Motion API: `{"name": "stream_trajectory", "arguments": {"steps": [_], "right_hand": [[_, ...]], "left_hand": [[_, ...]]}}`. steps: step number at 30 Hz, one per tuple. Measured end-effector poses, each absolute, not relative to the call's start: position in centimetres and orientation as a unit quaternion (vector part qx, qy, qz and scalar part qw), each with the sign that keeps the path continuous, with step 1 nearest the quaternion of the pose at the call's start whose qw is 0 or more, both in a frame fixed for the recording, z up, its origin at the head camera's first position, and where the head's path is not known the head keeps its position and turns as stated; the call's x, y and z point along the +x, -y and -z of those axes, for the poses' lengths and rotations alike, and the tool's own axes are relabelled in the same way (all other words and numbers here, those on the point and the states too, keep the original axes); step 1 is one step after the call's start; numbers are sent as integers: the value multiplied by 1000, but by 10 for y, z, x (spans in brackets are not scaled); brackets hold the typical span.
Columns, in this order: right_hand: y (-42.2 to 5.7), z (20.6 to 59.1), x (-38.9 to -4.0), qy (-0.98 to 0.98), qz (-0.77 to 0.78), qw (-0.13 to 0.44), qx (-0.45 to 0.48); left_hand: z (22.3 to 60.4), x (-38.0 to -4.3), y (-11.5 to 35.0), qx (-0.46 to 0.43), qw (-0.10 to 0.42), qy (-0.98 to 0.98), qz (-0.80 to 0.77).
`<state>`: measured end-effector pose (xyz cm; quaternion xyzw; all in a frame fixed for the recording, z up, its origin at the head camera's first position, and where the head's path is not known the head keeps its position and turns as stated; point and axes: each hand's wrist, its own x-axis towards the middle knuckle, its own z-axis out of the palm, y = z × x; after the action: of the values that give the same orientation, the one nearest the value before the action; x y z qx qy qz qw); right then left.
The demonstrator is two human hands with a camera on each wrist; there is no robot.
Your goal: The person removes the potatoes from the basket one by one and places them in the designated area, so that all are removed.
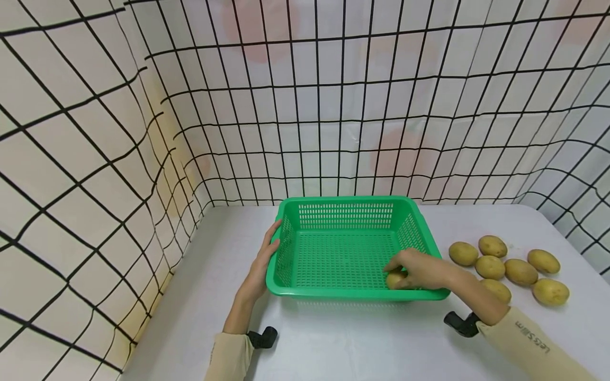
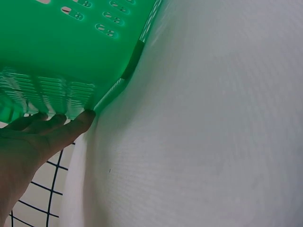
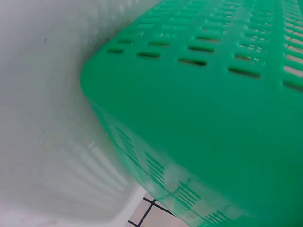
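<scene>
A green plastic basket (image 1: 343, 294) with slotted walls stands on the white table. Against the outside of its left wall lies my left hand (image 1: 259, 267); in the left wrist view the fingers (image 2: 71, 131) extend along the slotted side and touch it. My right hand (image 1: 416, 270) reaches over the rim into the near right corner of the basket and grips a potato (image 1: 394, 279) low down by the floor. The near wall and the fingers partly cover that potato. In the right wrist view the basket's outer wall (image 3: 199, 109) hides the hand.
Several loose potatoes (image 1: 521, 272) lie on the table (image 1: 343, 338) to the right of the basket, one of them partly behind my right forearm. A black wire grid (image 1: 314, 106) encloses the back and sides, with pale sheeting behind it.
</scene>
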<state>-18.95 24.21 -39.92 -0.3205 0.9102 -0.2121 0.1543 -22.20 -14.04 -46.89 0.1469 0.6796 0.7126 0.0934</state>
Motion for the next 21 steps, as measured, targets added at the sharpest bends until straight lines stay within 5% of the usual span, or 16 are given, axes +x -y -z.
{"name": "stream_trajectory", "arguments": {"steps": [21], "right_hand": [[-250, 363, -213, -874, 202, 322, -303]], "left_hand": [[469, -223, 138, 149, 93, -682, -710]]}}
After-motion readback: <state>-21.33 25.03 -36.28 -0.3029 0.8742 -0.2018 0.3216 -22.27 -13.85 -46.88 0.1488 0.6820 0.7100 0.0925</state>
